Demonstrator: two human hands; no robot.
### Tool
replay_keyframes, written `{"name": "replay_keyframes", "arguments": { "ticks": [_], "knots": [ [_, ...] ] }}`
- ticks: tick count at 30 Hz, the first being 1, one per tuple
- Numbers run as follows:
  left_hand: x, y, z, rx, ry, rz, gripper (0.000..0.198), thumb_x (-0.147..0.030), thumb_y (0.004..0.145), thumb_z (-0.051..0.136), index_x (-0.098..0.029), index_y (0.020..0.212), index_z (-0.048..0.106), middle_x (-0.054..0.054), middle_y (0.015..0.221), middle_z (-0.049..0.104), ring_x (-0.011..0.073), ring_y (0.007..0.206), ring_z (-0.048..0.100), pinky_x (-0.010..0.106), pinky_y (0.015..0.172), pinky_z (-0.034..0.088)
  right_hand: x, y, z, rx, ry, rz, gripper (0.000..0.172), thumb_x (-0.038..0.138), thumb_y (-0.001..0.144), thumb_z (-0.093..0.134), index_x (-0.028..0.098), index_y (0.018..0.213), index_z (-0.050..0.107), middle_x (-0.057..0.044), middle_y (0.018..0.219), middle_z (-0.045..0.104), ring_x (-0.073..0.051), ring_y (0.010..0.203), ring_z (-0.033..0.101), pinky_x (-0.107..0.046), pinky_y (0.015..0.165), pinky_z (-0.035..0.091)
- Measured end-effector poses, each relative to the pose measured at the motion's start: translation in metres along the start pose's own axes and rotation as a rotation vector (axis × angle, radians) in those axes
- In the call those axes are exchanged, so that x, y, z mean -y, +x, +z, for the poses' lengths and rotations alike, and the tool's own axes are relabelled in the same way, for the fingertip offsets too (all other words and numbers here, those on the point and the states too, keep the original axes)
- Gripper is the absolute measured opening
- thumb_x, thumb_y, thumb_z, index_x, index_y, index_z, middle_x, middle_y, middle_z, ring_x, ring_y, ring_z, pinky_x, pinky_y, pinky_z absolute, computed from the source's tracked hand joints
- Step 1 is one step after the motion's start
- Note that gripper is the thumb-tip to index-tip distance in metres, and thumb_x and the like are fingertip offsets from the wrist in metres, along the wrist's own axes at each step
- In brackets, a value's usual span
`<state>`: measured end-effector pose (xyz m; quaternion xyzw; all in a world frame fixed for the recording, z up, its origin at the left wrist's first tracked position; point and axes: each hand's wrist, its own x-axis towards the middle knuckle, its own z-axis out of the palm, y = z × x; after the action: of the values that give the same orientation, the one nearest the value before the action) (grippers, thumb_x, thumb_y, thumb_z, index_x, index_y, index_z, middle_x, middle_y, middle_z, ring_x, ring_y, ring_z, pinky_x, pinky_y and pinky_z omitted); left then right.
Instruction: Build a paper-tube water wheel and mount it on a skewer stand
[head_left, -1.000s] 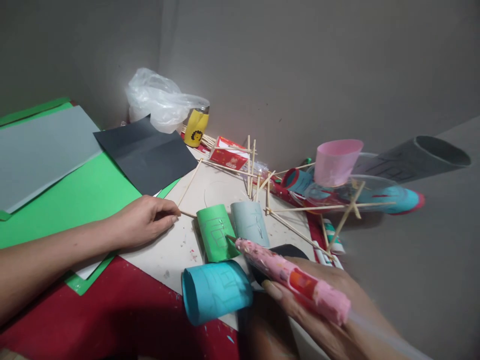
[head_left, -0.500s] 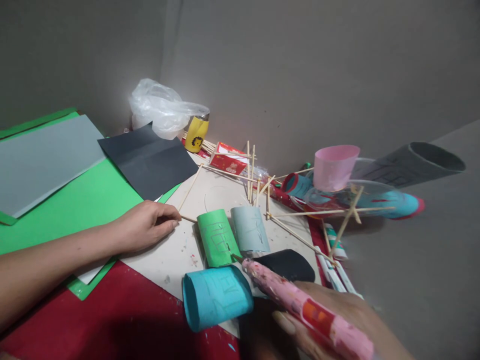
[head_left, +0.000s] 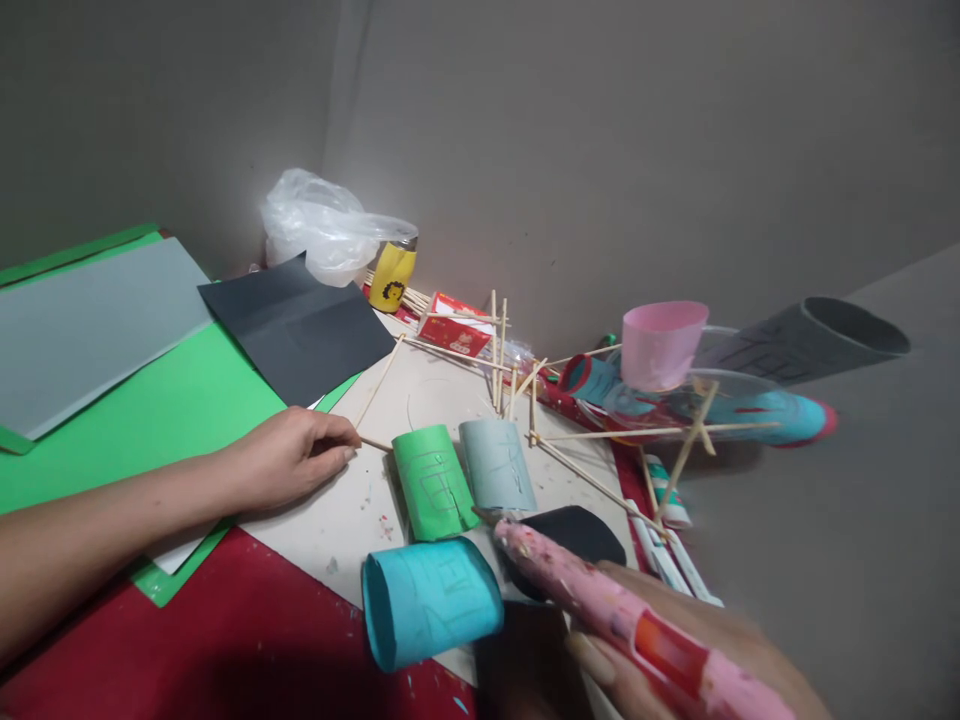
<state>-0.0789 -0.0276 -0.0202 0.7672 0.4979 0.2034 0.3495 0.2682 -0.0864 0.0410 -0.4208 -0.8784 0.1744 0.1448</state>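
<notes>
My left hand (head_left: pixel 304 458) rests on the pale board with its fingers closed at the corner of a thin wooden stick frame (head_left: pixel 379 370). In my right hand (head_left: pixel 675 630) is a pink glue gun (head_left: pixel 592 585), smeared with residue, with an orange-red patch on its side. Its tip is near the lower right edge of a green paper tube (head_left: pixel 433 480) with pencil lines. Next to that lie a pale grey tube (head_left: pixel 497 465), a blue tube (head_left: pixel 435 605) and a black tube (head_left: pixel 581 535), partly hidden by the glue gun.
Green sheets (head_left: pixel 180 400), a grey sheet (head_left: pixel 97 335) and a black sheet (head_left: pixel 300 325) lie at left. Behind are a plastic bag (head_left: pixel 319 225), a yellow jar (head_left: pixel 392 275) and a red box (head_left: pixel 456 335). Pink (head_left: pixel 664 345) and dark grey (head_left: pixel 817 340) tubes are at right.
The glue gun and my right hand have moved slightly down and to the right, so the tip has drawn back from the green tube's edge. My left hand stays in place.
</notes>
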Motion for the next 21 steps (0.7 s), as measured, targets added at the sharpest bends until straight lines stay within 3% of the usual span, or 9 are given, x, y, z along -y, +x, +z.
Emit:
{"name": "replay_keyframes", "arguments": {
  "ticks": [4, 7, 13, 21],
  "knots": [
    [0.0, 0.0, 0.0, -0.003, -0.006, 0.003, 0.025, -0.029, 0.091, 0.048, -0.018, 0.097, 0.07, 0.002, 0.081, 0.07, 0.0149, 0.07, 0.06, 0.024, 0.065, 0.041, -0.015, 0.025, 0.004, 0.018, 0.06, -0.018, 0.033, 0.055, 0.089, 0.06, 0.031, 0.106, 0.073, -0.003, 0.094, 0.076, -0.027, 0.092, 0.073, -0.032, 0.077, 0.064],
    [0.0, -0.001, 0.0, 0.003, -0.011, -0.001, 0.025, -0.028, 0.091, 0.048, -0.018, 0.097, 0.07, 0.002, 0.081, 0.07, 0.0143, 0.069, 0.06, 0.024, 0.064, 0.041, -0.005, 0.034, 0.007, 0.001, 0.067, 0.013, 0.034, 0.051, 0.093, 0.054, 0.031, 0.114, 0.072, -0.003, 0.101, 0.077, -0.028, 0.096, 0.073, -0.033, 0.079, 0.064],
    [0.0, -0.001, 0.0, 0.003, -0.019, 0.003, 0.024, -0.027, 0.09, 0.049, -0.019, 0.097, 0.07, 0.001, 0.082, 0.071, 0.0139, 0.07, 0.061, 0.024, 0.065, 0.041, 0.024, 0.039, 0.01, -0.027, 0.05, 0.108, 0.032, 0.041, 0.096, 0.053, 0.029, 0.121, 0.068, -0.004, 0.098, 0.077, -0.025, 0.091, 0.074, -0.027, 0.072, 0.064],
    [-0.001, -0.001, -0.001, 0.01, -0.009, 0.003, 0.025, -0.027, 0.09, 0.049, -0.018, 0.098, 0.071, 0.002, 0.084, 0.072, 0.0144, 0.071, 0.061, 0.024, 0.065, 0.041, 0.012, 0.032, 0.018, -0.03, 0.048, 0.081, 0.031, 0.039, 0.097, 0.054, 0.029, 0.123, 0.067, -0.006, 0.105, 0.075, -0.026, 0.101, 0.071, -0.028, 0.077, 0.063]
  ]
}}
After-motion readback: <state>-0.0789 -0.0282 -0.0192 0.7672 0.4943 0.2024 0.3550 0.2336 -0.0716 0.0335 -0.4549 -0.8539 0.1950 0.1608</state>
